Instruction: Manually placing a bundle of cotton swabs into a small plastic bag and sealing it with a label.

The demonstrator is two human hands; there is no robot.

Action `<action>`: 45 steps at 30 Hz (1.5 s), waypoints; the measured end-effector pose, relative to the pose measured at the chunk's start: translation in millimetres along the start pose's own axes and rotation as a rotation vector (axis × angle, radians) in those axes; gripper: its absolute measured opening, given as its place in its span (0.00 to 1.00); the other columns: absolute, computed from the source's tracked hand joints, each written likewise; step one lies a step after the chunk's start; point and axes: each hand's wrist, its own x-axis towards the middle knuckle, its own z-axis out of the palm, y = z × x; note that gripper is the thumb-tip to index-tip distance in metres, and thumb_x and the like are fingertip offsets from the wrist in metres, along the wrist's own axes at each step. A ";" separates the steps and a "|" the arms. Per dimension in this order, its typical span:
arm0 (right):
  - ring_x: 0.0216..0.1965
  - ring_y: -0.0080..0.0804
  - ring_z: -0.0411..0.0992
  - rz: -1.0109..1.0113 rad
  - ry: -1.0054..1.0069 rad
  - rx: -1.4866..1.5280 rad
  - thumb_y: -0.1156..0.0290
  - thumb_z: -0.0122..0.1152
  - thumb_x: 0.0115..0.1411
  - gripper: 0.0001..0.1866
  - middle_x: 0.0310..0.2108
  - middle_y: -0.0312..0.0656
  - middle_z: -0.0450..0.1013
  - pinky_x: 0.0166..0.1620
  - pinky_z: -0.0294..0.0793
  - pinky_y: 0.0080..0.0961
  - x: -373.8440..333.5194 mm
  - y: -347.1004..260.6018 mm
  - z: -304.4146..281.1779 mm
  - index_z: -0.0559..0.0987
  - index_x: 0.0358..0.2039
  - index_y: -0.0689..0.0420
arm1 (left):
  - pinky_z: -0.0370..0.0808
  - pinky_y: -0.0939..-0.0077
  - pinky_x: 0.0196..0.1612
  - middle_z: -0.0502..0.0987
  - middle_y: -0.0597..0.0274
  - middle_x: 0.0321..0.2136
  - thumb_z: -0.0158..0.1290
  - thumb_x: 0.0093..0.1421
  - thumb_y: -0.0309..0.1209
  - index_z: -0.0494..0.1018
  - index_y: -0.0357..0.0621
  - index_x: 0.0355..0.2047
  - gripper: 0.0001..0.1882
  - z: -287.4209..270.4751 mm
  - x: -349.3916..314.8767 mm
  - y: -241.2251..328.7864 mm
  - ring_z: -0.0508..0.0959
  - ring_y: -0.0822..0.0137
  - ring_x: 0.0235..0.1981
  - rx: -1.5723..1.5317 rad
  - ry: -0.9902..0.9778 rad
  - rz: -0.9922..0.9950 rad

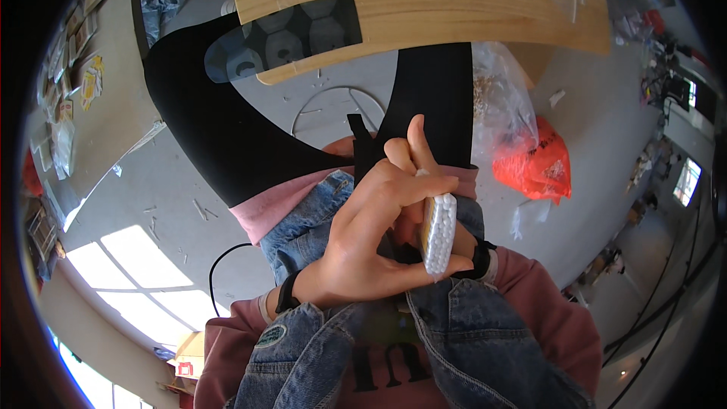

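Note:
A flat pack of cotton swabs (441, 235) is held upright over my lap, its many white tips packed tight and facing up at me. My left hand (363, 227) grips it by the two ends, with the thumb at the near end and a forefinger at the far end. A narrow yellowish side of the pack shows on its left. Behind the pack is my right hand (467, 241), mostly covered by it and by my left hand. Whether its fingers also hold the pack cannot be made out.
A wooden table (424, 0) stands ahead, with a dark patterned sheet (303, 34) at its edge. Right of my legs lie a clear plastic bag (503, 98) and a red bag (534, 163). Loose swabs (201, 210) litter the grey floor. Packages (64, 60) lie on a surface at far left.

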 end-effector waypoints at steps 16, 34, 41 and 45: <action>0.12 0.17 0.45 -0.049 0.030 0.044 0.44 0.34 0.67 0.29 0.09 0.27 0.47 0.16 0.45 0.17 3.9 0.9 -7.5 0.56 0.11 0.46 | 0.68 0.77 0.38 0.70 0.65 0.32 0.75 0.32 0.38 0.70 0.37 0.49 0.43 0.2 0.0 0.2 0.69 0.71 0.32 -0.009 0.005 -0.056; 0.45 0.19 0.66 0.071 -0.045 -0.524 0.64 0.48 0.66 0.19 0.45 0.34 0.65 0.44 0.69 0.16 -61.7 -15.3 -6.4 0.63 0.54 0.57 | 0.66 0.67 0.42 0.73 0.62 0.34 0.68 0.35 0.31 0.77 0.43 0.40 0.27 -10.4 16.2 -6.7 0.71 0.61 0.34 0.134 0.047 0.152; 0.34 0.16 0.66 0.093 -0.042 -1.000 0.68 0.54 0.61 0.09 0.34 0.34 0.68 0.34 0.66 0.14 -58.6 -17.0 -3.3 0.71 0.41 0.56 | 0.66 0.77 0.29 0.71 0.63 0.26 0.67 0.44 0.30 0.75 0.38 0.37 0.20 -22.6 13.0 -8.0 0.69 0.69 0.25 -0.114 -0.017 -0.109; 0.35 0.18 0.69 -0.123 0.001 -1.112 0.65 0.52 0.63 0.12 0.35 0.38 0.69 0.37 0.69 0.16 -42.7 -19.4 9.6 0.69 0.41 0.59 | 0.69 0.78 0.35 0.76 0.59 0.31 0.68 0.44 0.30 0.76 0.34 0.36 0.20 -28.2 9.2 -9.2 0.74 0.69 0.32 -0.183 0.025 -0.188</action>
